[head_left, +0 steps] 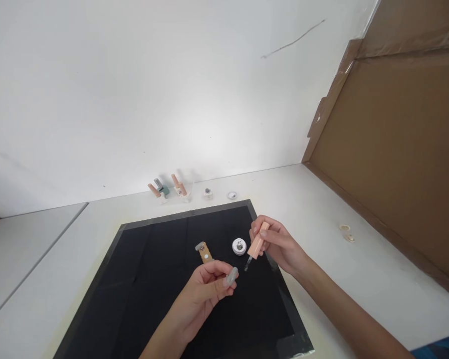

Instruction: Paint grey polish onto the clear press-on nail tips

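Observation:
Pinched between the thumb and fingers of my left hand (208, 285) is a grey false nail (232, 276), above the black mat. My right hand (272, 240) grips the peach cap of a nail polish brush (257, 245). Its bristles point down and left, a short gap from the nail. Just left of that hand, a small round white pot (239, 246) with dark bits inside sits on the mat. Behind my left hand lies a tan strip (205, 252) with another grey false nail (199, 246) at its far end; my fingers hide its near end.
Several polish bottles (160, 192) stand along the white wall at the back, beside a small clear jar (208, 194) and a round white lid (232, 195). Two small beige pieces (347, 233) lie on the right of the table. A cardboard panel (392, 144) rises at the right.

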`<state>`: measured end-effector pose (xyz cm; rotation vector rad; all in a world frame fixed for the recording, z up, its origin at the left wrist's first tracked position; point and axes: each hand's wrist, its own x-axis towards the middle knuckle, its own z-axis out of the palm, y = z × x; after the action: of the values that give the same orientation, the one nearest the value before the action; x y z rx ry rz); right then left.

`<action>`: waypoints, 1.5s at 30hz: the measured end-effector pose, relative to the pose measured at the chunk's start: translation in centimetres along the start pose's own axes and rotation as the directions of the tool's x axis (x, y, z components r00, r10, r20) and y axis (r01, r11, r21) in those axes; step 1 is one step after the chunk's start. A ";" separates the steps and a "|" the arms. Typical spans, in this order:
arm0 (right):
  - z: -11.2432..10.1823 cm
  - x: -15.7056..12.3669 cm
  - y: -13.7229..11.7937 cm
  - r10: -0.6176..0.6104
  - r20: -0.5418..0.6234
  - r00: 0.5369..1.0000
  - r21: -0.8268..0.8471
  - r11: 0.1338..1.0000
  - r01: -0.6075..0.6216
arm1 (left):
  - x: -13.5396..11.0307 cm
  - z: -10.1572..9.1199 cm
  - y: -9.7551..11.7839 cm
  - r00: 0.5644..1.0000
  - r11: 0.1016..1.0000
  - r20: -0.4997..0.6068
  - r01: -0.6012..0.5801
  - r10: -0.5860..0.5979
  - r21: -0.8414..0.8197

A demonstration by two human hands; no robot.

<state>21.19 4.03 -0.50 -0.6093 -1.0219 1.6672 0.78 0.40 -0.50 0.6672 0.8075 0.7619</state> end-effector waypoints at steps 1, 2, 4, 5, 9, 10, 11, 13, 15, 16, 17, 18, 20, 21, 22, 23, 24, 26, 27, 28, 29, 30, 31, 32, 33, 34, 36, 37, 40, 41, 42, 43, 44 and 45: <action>0.0 0.0 0.0 -0.001 0.012 1.000 -0.003 1.000 0.001 | 0.0 0.0 0.0 1.000 1.000 0.002 -0.001 0.001 0.003; 0.1 0.0 0.0 -0.004 0.027 1.000 -0.004 1.000 0.004 | 0.0 0.1 0.0 1.000 1.000 0.002 -0.003 0.003 0.007; 0.1 0.0 0.1 -0.015 0.064 0.998 -0.007 1.000 0.016 | -0.1 0.1 0.1 1.000 1.000 0.004 -0.009 0.009 0.014; 0.1 0.0 0.2 -0.022 0.081 0.997 -0.010 1.000 0.023 | -0.1 0.2 0.1 1.000 1.000 0.003 -0.014 0.013 0.019; 0.3 -0.1 0.3 -0.013 0.115 0.993 -0.057 0.998 0.020 | -0.1 0.4 0.2 1.000 0.999 -0.004 -0.027 0.027 0.022; 0.4 -0.1 0.3 -0.008 0.119 0.993 -0.066 0.998 0.016 | -0.1 0.4 0.2 1.000 0.999 -0.003 -0.028 0.028 0.021; 0.4 -0.1 0.3 -0.005 0.123 0.992 -0.072 0.997 0.014 | 0.0 0.4 0.2 1.000 0.999 -0.001 -0.028 0.028 0.020; 0.5 -0.1 0.3 -0.009 0.133 0.991 -0.074 0.997 0.019 | 0.0 0.4 0.2 1.000 1.000 0.005 -0.028 0.028 0.012; 0.5 -0.1 0.4 -0.007 0.146 0.989 -0.076 0.997 0.019 | 0.1 0.3 0.2 1.000 1.000 0.010 -0.030 0.030 0.000; 0.5 -0.1 0.5 -0.004 0.150 0.989 -0.080 0.997 0.016 | 0.1 0.3 0.1 0.999 0.999 0.015 -0.032 0.032 -0.006; 0.5 -0.1 0.5 0.000 0.154 0.988 -0.085 0.996 0.013 | 0.1 0.3 0.1 0.999 0.999 0.019 -0.032 0.032 -0.010; 0.5 -0.1 0.6 0.005 0.156 0.988 -0.090 0.996 0.010 | 0.1 0.3 0.1 0.999 0.999 0.023 -0.032 0.032 -0.012; 0.4 -0.1 0.6 0.010 0.156 0.988 -0.100 0.995 0.006 | 0.1 0.3 0.1 0.999 0.999 0.025 -0.033 0.034 -0.017; 0.4 -0.1 0.6 0.009 0.156 0.988 -0.103 0.995 0.007 | 0.1 0.3 0.1 0.999 0.999 0.025 -0.033 0.034 -0.020; 0.5 -0.1 0.6 0.008 0.154 0.988 -0.105 0.994 0.008 | 0.1 0.3 0.1 0.999 0.999 0.025 -0.034 0.034 -0.021; 0.5 -0.1 0.6 0.008 0.152 0.988 -0.105 0.994 0.008 | 0.1 0.4 0.1 0.999 0.999 0.024 -0.033 0.033 -0.022; 0.5 -0.1 0.6 0.007 0.150 0.989 -0.105 0.994 0.009 | 0.0 0.4 0.1 0.999 0.999 0.026 -0.031 0.032 -0.021; 0.6 -0.2 0.5 0.005 0.144 0.990 -0.101 0.995 0.010 | 0.0 0.5 0.2 0.999 1.000 0.026 -0.027 0.027 -0.016; 0.6 -0.2 0.4 0.003 0.141 0.990 -0.100 0.995 0.011 | 0.0 0.5 0.2 0.999 1.000 0.027 -0.026 0.027 -0.015; 0.6 -0.2 0.4 0.001 0.137 0.991 -0.100 0.995 0.013 | 0.0 0.6 0.3 0.999 1.000 0.030 -0.027 0.028 -0.013; 0.6 -0.2 0.4 -0.001 0.134 0.991 -0.101 0.995 0.015 | 0.0 0.6 0.3 0.999 1.000 0.032 -0.029 0.029 -0.012; 0.6 -0.2 0.3 -0.004 0.130 0.991 -0.100 0.995 0.017 | 0.0 0.6 0.3 0.999 1.000 0.034 -0.029 0.029 -0.010; 0.6 -0.1 0.3 -0.006 0.128 0.992 -0.099 0.995 0.019 | 0.0 0.6 0.3 0.999 1.000 0.037 -0.029 0.030 -0.009; 0.6 -0.1 0.3 -0.010 0.125 0.992 -0.098 0.995 0.023 | 0.0 0.6 0.2 0.999 1.000 0.041 -0.028 0.028 -0.006; 0.5 -0.1 0.3 -0.013 0.123 0.992 -0.095 0.995 0.025 | 0.0 0.5 0.2 0.999 1.000 0.043 -0.028 0.028 -0.005; 0.5 -0.1 0.3 -0.017 0.121 0.992 -0.091 0.995 0.029 | 0.0 0.5 0.1 0.999 1.000 0.046 -0.027 0.028 -0.004; 0.4 -0.1 0.4 -0.021 0.116 0.993 -0.084 0.996 0.031 | 0.0 0.3 0.0 0.998 1.000 0.055 -0.030 0.030 -0.003; 0.4 -0.1 0.4 -0.021 0.112 0.994 -0.082 0.996 0.030 | 0.0 0.3 -0.1 0.998 0.999 0.060 -0.032 0.032 -0.003; 0.4 0.0 0.4 -0.022 0.089 0.996 -0.074 0.997 0.029 | 0.0 0.2 -0.2 0.997 0.999 0.071 -0.034 0.034 0.001; 0.4 0.0 0.4 -0.025 0.081 0.996 -0.070 0.997 0.031 | 0.0 0.1 -0.2 0.997 0.999 0.073 -0.035 0.035 0.001; 0.4 0.0 0.4 -0.029 0.077 0.997 -0.064 0.997 0.034 | 0.0 0.1 -0.2 0.996 0.999 0.076 -0.037 0.037 0.001; 0.5 0.0 0.4 -0.035 0.075 0.997 -0.057 0.998 0.039 | 0.0 0.2 -0.1 0.996 0.999 0.077 -0.040 0.039 -0.001; 0.5 0.0 0.4 -0.041 0.073 0.996 -0.048 0.998 0.045 | 0.0 0.2 -0.1 0.996 0.999 0.077 -0.040 0.040 -0.001; 0.5 0.0 0.4 -0.046 0.075 0.996 -0.040 0.998 0.049 | 0.0 0.2 -0.1 0.996 0.999 0.076 -0.040 0.040 -0.001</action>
<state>20.63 3.81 -0.61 -0.5504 -1.1184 1.6405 1.01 0.32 -0.49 0.7100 0.7268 0.7679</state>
